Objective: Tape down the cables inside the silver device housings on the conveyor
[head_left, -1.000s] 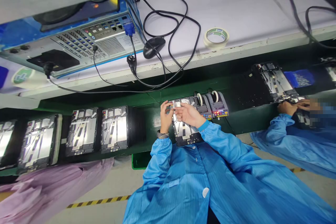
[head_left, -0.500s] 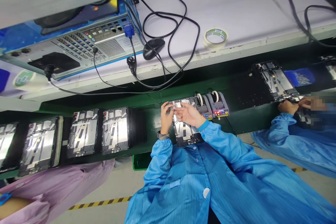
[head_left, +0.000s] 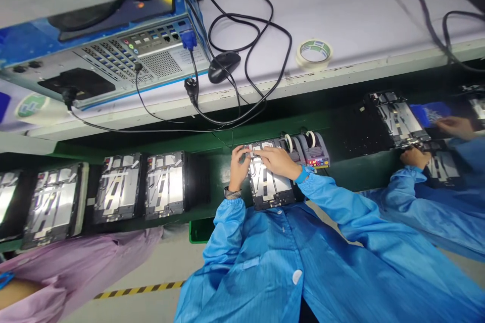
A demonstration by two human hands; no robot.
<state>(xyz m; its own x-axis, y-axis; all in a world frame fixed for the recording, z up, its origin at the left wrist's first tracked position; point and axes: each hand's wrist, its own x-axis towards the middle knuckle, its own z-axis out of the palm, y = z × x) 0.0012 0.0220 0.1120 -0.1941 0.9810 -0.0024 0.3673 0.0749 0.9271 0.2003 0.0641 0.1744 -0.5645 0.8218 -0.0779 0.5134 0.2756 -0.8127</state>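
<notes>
Right hand [head_left: 279, 162], now turned palm-down, partly hides an opened device [head_left: 278, 186].

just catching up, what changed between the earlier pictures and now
The right hand has rolled from palm showing to back showing, fingers at the upper part of the opened device. The co-worker's right hand moved up and right in the picture, near the blue item. The left hand and device stayed put. No grip change can be made out.

Flat, silvery open device [head_left: 272, 185] (perhaps a tablet)
</notes>
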